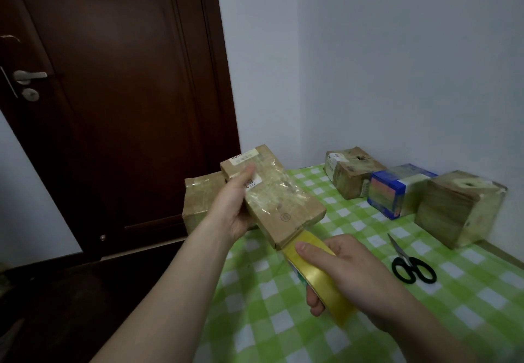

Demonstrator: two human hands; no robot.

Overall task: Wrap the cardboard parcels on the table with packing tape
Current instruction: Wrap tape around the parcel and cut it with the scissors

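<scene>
Right hand (pixel 357 272) grips the yellow tape roll (pixel 319 279): thumb lies across the outer face, fingertips curl round the lower edge. Roll stands on edge, held above the table (pixel 269 328), which has a green-and-white check cloth. The roll's far end meets the near end of the held parcel (pixel 283 201); can't tell if the tape is stuck there.

Left hand (pixel 235 209) holds that parcel up off the table from its left side, thumb on top near a white label, fingers underneath and hidden. Thumb is motion-blurred. The parcel is long brown cardboard, tilted with the near end lower, and its top is already covered in wrinkled clear tape.

Black-handled scissors (pixel 412 267) lie flat on the cloth to the right of the right hand, blades closed and pointing away.

Second brown parcel (pixel 198 201) sits at the table's far left edge, behind the left hand.

Along the far wall (pixel 397 64) is a row of three: taped brown box (pixel 351 172), blue box (pixel 397 189) just beside it, and a larger wood-toned box (pixel 459 209) nearest the right. The first two look like they touch; contact with the third is unclear.

Dark wood door (pixel 113 93) behind on the left, metal handle (pixel 28 74) at the frame's left edge.
</scene>
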